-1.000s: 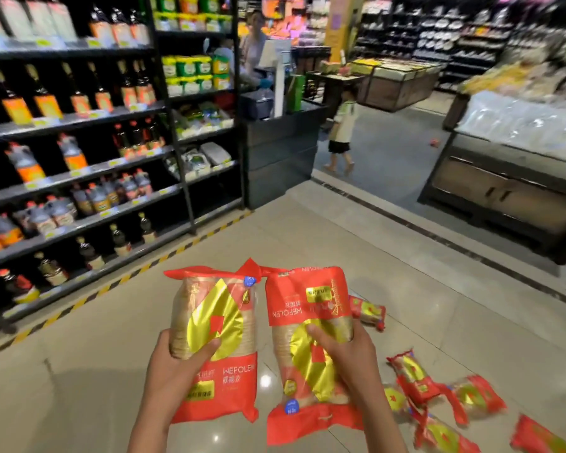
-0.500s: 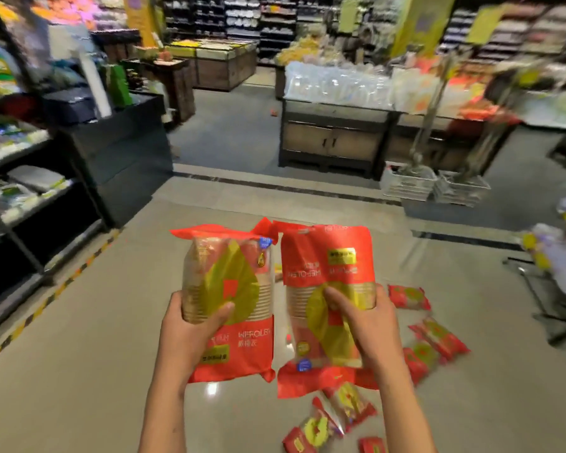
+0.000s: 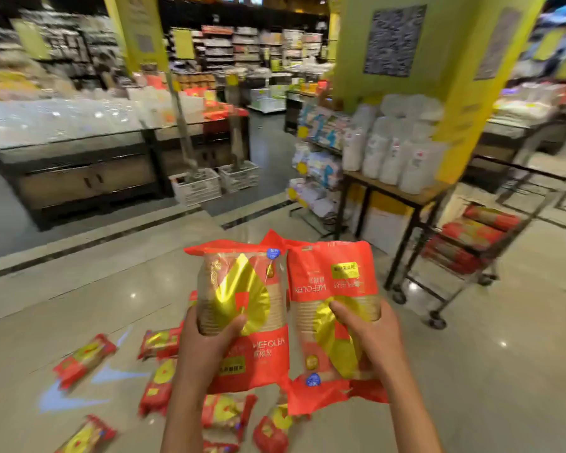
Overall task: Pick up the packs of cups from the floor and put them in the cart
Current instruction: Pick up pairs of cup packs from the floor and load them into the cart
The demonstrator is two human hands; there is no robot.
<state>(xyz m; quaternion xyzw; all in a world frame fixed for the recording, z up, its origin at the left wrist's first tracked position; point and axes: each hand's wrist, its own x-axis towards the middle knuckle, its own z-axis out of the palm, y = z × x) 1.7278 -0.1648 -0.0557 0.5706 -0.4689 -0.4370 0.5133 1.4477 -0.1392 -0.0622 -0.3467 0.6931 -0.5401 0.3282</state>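
Note:
I hold two red-and-gold packs of cups upright in front of me, side by side and touching. My left hand (image 3: 209, 341) grips the left pack (image 3: 242, 289) around its middle. My right hand (image 3: 370, 335) grips the right pack (image 3: 332, 279), thumb across its front. Several more packs of cups (image 3: 84, 358) lie scattered on the floor below and left of my hands. The metal cart (image 3: 464, 256) stands on wheels to the right, with several red packs stacked inside it.
A wooden table (image 3: 396, 194) piled with white plastic goods stands just left of the cart. A yellow pillar (image 3: 445, 60) rises behind it. A dark display counter (image 3: 79, 178) and two white baskets (image 3: 196, 188) sit to the left across the tiled floor.
My view has swung to the right, from the bottle shelves to the pillar, table and cart. Both hands keep the same grip on the two packs. The floor packs now appear lower left.

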